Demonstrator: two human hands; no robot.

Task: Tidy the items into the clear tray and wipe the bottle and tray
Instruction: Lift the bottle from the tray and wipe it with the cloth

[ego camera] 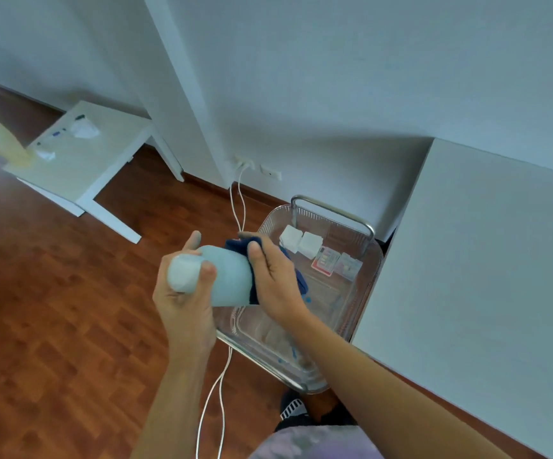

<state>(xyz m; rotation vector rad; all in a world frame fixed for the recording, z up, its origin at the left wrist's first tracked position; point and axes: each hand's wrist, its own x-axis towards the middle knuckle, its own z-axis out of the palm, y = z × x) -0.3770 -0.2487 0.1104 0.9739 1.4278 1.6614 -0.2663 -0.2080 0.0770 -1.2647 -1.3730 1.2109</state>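
My left hand (182,299) grips a pale blue bottle (227,276) by its white cap end, holding it sideways above the floor. Against the bottle's other end my right hand (273,279) presses a dark blue cloth (238,245), fingers closed around it. Behind and below both hands is the clear tray (364,293), resting on a metal cart. In its far end lie two white pads (301,241), a small red-edged packet (326,261) and a clear packet (349,266). My right forearm hides part of the tray's near end.
A white desk (484,260) stands right of the cart. The cart's metal handle (334,210) rises behind the tray. White cables (238,207) run from a wall socket down past the cart across the wooden floor. A low white table (79,154) with small items stands at the left.
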